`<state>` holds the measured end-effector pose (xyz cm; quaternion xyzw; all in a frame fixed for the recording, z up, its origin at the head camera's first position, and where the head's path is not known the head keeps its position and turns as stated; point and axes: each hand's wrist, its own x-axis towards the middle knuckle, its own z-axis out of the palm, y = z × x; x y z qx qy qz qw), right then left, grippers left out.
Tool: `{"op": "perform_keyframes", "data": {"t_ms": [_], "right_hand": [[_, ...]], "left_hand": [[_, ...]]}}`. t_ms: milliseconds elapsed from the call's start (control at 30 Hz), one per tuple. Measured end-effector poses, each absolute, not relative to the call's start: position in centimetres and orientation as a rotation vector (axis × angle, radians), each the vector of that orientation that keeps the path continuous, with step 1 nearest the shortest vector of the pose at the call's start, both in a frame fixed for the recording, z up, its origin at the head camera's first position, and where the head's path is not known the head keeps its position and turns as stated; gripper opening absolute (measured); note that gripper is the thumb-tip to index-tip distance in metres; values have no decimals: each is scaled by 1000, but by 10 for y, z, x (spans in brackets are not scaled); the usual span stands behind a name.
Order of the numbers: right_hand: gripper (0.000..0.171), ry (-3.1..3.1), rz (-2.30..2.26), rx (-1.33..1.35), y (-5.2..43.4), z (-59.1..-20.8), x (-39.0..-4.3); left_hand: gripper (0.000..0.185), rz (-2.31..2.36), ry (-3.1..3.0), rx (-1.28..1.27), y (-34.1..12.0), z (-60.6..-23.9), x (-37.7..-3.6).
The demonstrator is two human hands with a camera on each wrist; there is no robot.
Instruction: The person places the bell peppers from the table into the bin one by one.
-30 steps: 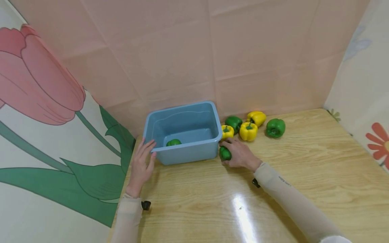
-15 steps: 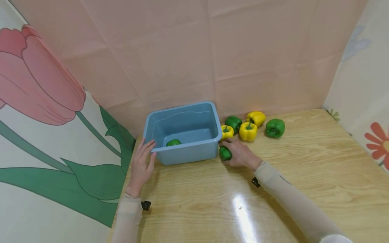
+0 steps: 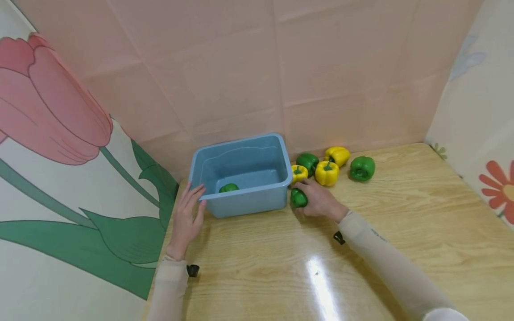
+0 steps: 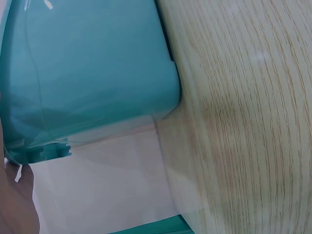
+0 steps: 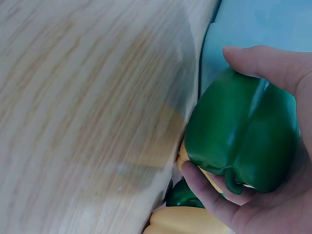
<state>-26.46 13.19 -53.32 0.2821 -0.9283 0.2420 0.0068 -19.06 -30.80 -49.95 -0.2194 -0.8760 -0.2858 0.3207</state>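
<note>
So right hand [image 3: 321, 200] is gripping a green pepper [image 3: 298, 198] mid-frame, next lift it over the tub [image 3: 241, 145] rim, left hand [image 3: 188, 217] flat against it.

The right hand [image 3: 319, 201] covers most of the green pepper [image 3: 298, 197]. Near the left hand [image 3: 188, 219], the bin wall [image 3: 245, 203] hides part of the pepper inside [image 3: 229, 188].
</note>
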Motion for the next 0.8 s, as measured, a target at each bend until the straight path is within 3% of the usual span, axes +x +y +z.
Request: {"op": "perform_keyframes", "data": {"t_ms": [800], "right_hand": [[76, -2883, 854, 784, 141, -511, -260]], "left_hand": [[36, -752, -2287, -583, -306, -500, -191]]}}
